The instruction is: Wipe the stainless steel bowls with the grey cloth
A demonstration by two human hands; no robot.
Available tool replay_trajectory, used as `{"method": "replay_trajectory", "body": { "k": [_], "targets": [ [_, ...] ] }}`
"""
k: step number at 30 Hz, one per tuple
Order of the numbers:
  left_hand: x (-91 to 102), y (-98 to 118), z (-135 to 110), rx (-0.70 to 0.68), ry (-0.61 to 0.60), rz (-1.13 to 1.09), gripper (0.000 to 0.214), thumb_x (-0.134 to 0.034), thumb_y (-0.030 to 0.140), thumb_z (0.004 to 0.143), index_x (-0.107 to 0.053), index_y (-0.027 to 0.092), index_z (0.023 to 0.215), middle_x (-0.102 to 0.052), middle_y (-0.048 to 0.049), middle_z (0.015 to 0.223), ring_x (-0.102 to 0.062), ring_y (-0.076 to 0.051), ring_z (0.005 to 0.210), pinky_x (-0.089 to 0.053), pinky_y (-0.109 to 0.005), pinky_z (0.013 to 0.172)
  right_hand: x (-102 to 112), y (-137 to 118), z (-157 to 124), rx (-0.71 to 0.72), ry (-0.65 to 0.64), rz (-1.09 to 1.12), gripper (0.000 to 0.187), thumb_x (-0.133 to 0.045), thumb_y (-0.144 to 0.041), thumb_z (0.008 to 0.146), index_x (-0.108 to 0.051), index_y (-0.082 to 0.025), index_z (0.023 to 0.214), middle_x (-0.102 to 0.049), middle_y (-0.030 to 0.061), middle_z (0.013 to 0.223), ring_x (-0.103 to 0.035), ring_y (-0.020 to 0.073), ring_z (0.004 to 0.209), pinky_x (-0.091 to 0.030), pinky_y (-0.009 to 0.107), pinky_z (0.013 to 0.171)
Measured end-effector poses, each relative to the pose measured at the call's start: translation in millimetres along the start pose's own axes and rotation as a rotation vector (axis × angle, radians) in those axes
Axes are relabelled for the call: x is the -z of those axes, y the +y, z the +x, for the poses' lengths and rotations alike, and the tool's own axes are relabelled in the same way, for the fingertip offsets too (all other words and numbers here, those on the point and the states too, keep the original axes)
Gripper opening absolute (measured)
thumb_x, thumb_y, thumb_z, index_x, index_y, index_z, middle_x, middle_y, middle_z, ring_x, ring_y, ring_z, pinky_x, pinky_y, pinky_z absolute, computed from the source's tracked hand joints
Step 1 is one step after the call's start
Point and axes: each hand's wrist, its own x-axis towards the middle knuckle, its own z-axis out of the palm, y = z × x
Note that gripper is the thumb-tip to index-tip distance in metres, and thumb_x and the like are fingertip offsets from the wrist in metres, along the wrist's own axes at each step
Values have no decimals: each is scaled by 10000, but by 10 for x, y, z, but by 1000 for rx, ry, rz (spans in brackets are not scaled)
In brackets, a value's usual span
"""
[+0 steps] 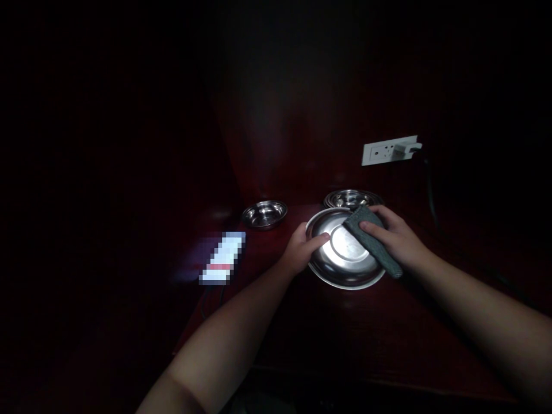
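Observation:
A shiny stainless steel bowl [345, 270] is held up over the dark red table, its round base ring turned towards me. My left hand [298, 248] grips its left rim, the thumb lying across the metal. In my right hand [394, 236] is a folded grey-green cloth [373, 244], pressed against the upper right part of the bowl, with the thumb on top of the cloth. The other fingers of both hands are mostly hidden behind the bowl and cloth. Just behind it, several nested steel bowls [351, 198] stand on the table, partly covered.
Another steel bowl [264, 215] sits at the back left of the table [345, 345]. A lit phone [223, 259], blurred out, lies left of my left arm with a cable beneath. On the back wall, a socket [388, 150] holds a plug with a hanging cord [431, 192].

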Motion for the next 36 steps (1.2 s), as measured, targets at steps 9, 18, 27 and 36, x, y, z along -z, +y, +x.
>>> {"method": "replay_trajectory", "body": {
  "k": [9, 18, 27, 36],
  "targets": [
    [0, -3, 1, 4, -3, 0, 492, -767, 389, 654, -579, 149, 1040, -659, -89, 1029, -610, -237, 955, -464, -370, 853, 0, -4, -5, -11, -5, 11, 313, -708, -442, 718, -596, -245, 933, -657, 21, 836, -615, 236, 771, -503, 375, 677],
    [8, -13, 7, -1, 8, 8, 504, -779, 409, 644, -584, 155, 1033, -664, -87, 1026, -616, -246, 960, -466, -384, 867, 11, -2, -4, 19, -7, -4, 317, -706, -449, 727, -604, -247, 948, -671, 26, 852, -633, 249, 788, -523, 389, 685],
    [18, -34, 14, -28, 8, 31, 498, -774, 411, 655, -569, 153, 1029, -650, -75, 1005, -609, -235, 956, -463, -375, 872, 1, -6, -8, 11, 9, 2, 328, -715, -449, 710, -603, -248, 942, -662, 21, 834, -629, 243, 771, -523, 385, 675],
    [28, -73, 12, -33, 74, -81, 586, -775, 450, 661, -522, 191, 1122, -639, -53, 1021, -620, -199, 917, -490, -329, 805, 4, -25, 7, -20, 173, 52, 359, -756, -473, 663, -601, -266, 912, -668, 31, 824, -643, 269, 754, -519, 412, 660]
  ]
}}
